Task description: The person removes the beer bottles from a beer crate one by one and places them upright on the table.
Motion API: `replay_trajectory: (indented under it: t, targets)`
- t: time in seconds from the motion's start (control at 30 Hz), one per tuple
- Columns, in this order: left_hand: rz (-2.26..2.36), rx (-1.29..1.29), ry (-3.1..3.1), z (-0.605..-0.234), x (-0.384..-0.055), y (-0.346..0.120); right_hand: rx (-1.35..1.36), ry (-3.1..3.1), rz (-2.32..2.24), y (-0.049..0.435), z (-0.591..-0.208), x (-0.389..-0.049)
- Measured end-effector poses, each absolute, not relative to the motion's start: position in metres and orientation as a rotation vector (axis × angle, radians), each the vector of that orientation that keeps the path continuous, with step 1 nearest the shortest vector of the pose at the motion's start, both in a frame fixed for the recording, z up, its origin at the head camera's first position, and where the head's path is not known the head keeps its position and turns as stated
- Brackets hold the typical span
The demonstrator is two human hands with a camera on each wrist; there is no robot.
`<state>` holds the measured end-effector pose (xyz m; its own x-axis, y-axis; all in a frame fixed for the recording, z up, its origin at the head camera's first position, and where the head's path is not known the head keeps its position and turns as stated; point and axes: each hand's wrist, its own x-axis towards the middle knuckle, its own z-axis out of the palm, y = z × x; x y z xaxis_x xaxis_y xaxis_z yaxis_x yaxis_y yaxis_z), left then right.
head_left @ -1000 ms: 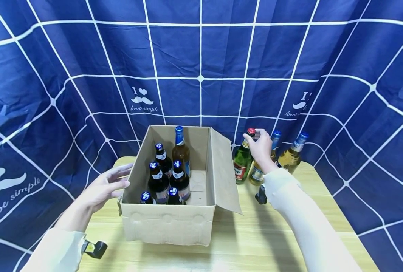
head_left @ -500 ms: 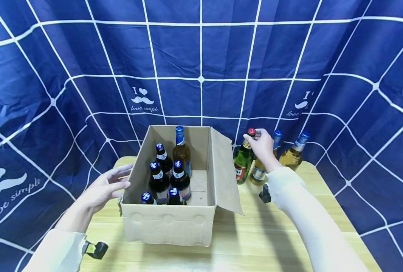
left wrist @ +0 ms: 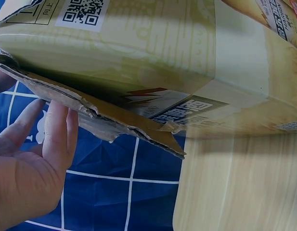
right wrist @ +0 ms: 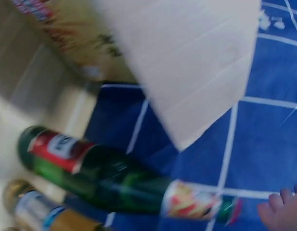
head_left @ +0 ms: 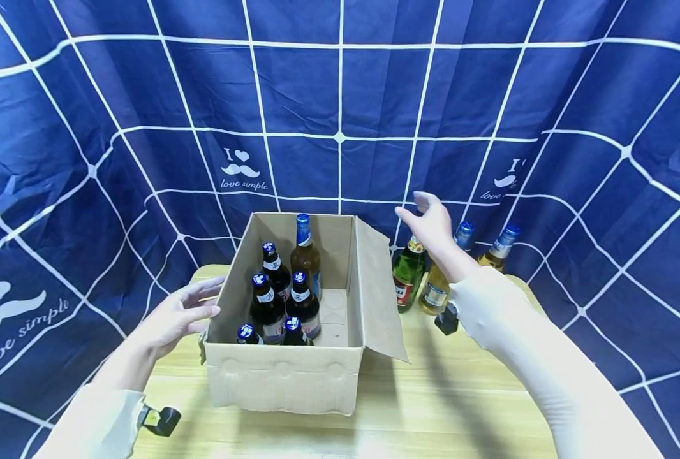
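My left hand is at the left side of an open cardboard box, its fingers fairly straight. In the left wrist view those fingers touch the torn edge of a side flap. My right hand is raised just above a green beer bottle, thumb and fingers spread, holding nothing. It hides the bottle's cap in the head view; the right wrist view shows a red cap apart from the fingertips. Inside the box stand several dark beer bottles with blue caps and a taller brown bottle.
Two pale golden bottles with blue caps stand right of the green one, partly behind my right arm. The box's right flap leans outward towards the bottles. A blue curtain with white lines surrounds the wooden table.
My right hand has let go of the green bottle's neck and risen above it, fingers spreading. The bottle stays standing in its place. The left hand and the box have not moved.
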<state>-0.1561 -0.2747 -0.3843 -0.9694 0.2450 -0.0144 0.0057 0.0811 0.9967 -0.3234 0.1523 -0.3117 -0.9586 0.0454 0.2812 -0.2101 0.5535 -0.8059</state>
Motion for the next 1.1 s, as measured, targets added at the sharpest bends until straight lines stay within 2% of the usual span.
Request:
replay_trajectory:
  t: [0.27,0.53,1.1]
  targets:
    - [2.001,0.248,2.179,-0.383,-0.154,-0.274,0.391,-2.550,1.495,0.089,-0.288,-0.325]
    - [1.994,0.232,2.186,-0.383,-0.154,-0.274,0.625,-2.682,1.556,0.044,-0.302,-0.334]
    - [2.014,0.261,2.172,-0.384,-0.154,-0.273,1.023,-2.925,1.540,0.018,-0.339,-0.351]
